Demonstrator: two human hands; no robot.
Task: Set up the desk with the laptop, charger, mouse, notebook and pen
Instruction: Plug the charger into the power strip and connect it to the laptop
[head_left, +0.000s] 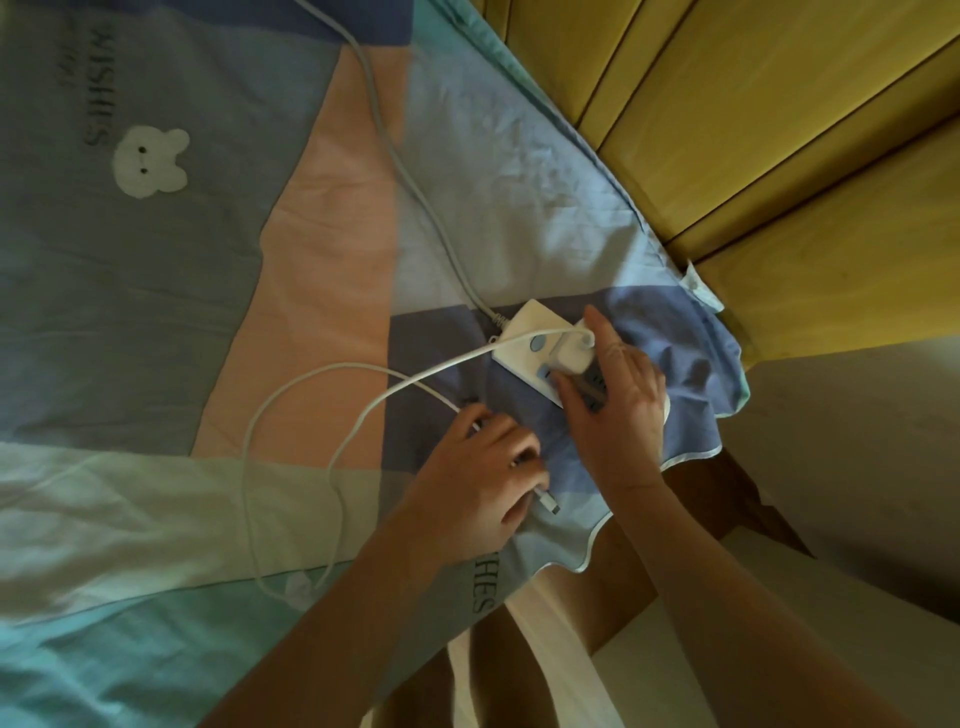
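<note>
A white charger adapter (571, 353) sits in a white power strip (530, 338) lying on a patchwork bedsheet (208, 260). My right hand (613, 410) grips the adapter between thumb and fingers. The charger's white cable (311, 405) loops across the sheet to my left hand (478, 473), which is closed around the cable near its plug end (549, 503). The plug sticks out below my fingers. No laptop, mouse, notebook or pen is in view.
The strip's grey cord (395, 156) runs up and off the top edge. A yellow wooden headboard (753, 130) stands at the upper right. The sheet's corner hangs over the bed edge (649, 478), with pale floor (831, 493) to the right.
</note>
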